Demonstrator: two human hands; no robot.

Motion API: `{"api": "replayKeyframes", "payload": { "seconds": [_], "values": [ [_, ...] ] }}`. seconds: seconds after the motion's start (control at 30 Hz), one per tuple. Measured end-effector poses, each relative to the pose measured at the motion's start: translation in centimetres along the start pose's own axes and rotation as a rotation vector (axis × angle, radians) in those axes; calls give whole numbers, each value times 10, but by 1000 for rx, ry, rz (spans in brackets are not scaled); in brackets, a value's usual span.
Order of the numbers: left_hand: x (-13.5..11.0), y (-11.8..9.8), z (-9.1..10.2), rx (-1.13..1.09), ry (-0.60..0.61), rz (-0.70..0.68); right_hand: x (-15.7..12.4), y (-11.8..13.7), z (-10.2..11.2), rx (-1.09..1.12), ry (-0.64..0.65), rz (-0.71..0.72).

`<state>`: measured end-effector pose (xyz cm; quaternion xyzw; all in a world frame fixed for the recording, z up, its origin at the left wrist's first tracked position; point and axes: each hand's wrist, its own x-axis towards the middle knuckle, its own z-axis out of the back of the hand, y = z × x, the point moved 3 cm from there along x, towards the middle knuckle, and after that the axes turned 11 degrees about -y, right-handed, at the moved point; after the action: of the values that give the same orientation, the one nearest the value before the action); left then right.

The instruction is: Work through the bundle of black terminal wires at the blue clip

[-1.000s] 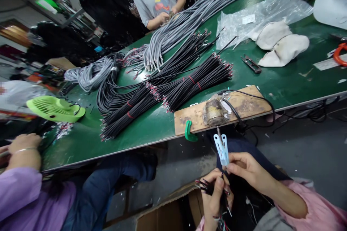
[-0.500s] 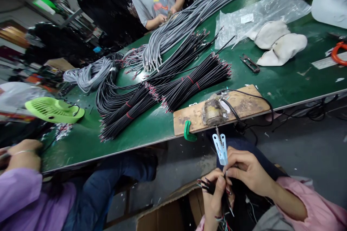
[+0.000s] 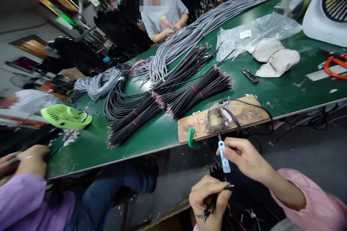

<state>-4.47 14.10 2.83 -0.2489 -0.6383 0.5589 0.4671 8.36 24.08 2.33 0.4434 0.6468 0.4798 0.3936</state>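
My right hand is closed on a light blue clothes peg, with thumb and fingers around its upper part. The peg sits at the end of a thin metal shaft, which sticks out of a worn, brownish motor-like cylinder. Below and to the left, my left hand is wrapped around several black cables. Short coloured wire ends poke out past its thumb and forefinger, just under the peg's lower end.
A green clamp grips the wooden board at the table's edge. Tied black cable bundles and grey cables cover the green table. White gloves, snips and orange-handled scissors lie right. Co-workers sit left and opposite.
My right hand has moved up from the wire ends onto the peg. My left hand has dropped slightly down and left, away from the peg, still with the cables. The view has shifted a little.
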Motion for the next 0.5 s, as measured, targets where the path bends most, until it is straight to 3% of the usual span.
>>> {"api": "replayKeyframes", "payload": {
  "seconds": [0.17,0.33,0.5],
  "values": [
    [6,2,-8,5,-41,36,2,-5,-14,304,90,-218],
    [7,10,-14,-20,-53,123,-2,-14,-16,467,119,-292],
    [5,9,-15,-5,-69,141,-5,-33,-5,582,82,-328]
  ]
}}
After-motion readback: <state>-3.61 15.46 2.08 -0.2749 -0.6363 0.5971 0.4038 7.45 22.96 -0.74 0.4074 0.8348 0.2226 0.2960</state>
